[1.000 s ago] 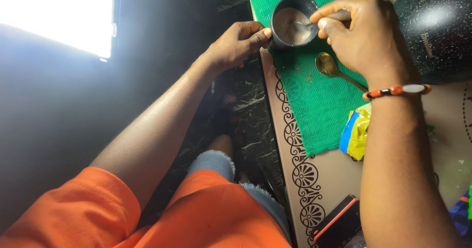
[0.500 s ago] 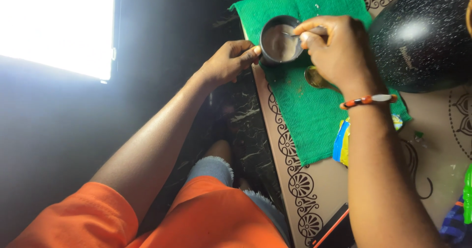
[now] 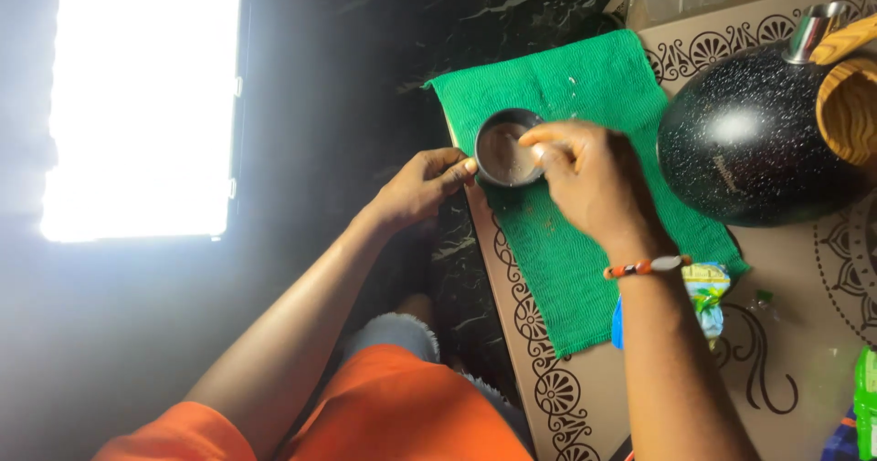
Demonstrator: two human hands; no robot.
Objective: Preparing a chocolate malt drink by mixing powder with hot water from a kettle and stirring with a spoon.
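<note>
A small dark cup point(image 3: 490, 137) with a pale brown drink stands on a green cloth point(image 3: 585, 86) at the table's left edge. My left hand point(image 3: 422, 185) rests against the cup's left side, thumb on its wall. My right hand point(image 3: 589, 180) hovers over the cup's right rim with fingers pinched together; the spoon it held in earlier frames is hidden under the fingers now. A beaded bracelet point(image 3: 647, 266) circles my right wrist.
A large black speckled pot point(image 3: 749, 146) sits right of the cup, with a wooden piece point(image 3: 850, 105) at its top. A yellow and blue packet point(image 3: 705, 289) lies by the cloth's near corner. The patterned table point(image 3: 813, 306) ends at left; a bright light panel point(image 3: 146, 105) glows far left.
The view has tilted so cup and hands sit lower in frame. My right hand stays over the cup, still stirring; the spoon and the second spoon on the cloth are now hidden.
</note>
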